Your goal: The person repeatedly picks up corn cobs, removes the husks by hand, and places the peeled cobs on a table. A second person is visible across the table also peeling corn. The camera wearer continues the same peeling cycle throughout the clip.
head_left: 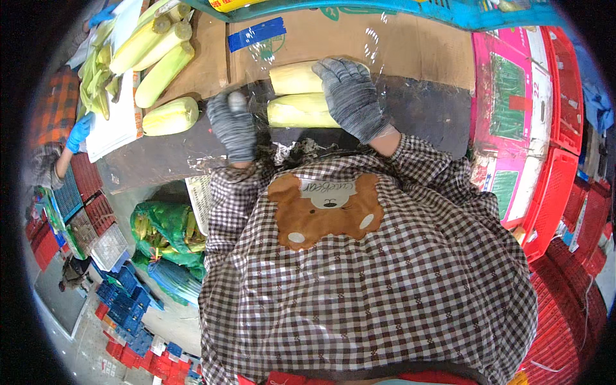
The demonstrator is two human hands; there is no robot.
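Observation:
Two pale green ears of corn (pixel 298 110), husks on, lie side by side on the dark work surface. Shiny streaks around them look like clear plastic film (pixel 263 50). My right hand (pixel 353 96), in a grey knit glove, lies across their right ends with its fingers curled over the upper ear. Left of the corn, my left hand (pixel 232 125), gloved alike, has its fingers bent and thumb drawn in. What it pinches, if anything, is hidden. Another single ear of corn (pixel 172 117) lies just beyond it to the left.
More corn ears (pixel 151 48) are heaped at the far left, beside a co-worker's blue-gloved hand (pixel 79 132). A blue crate (pixel 423 11) borders the far edge. Pink cartons (pixel 513 96) and red crates (pixel 564 96) stand at right. A green net sack (pixel 163 231) sits below left.

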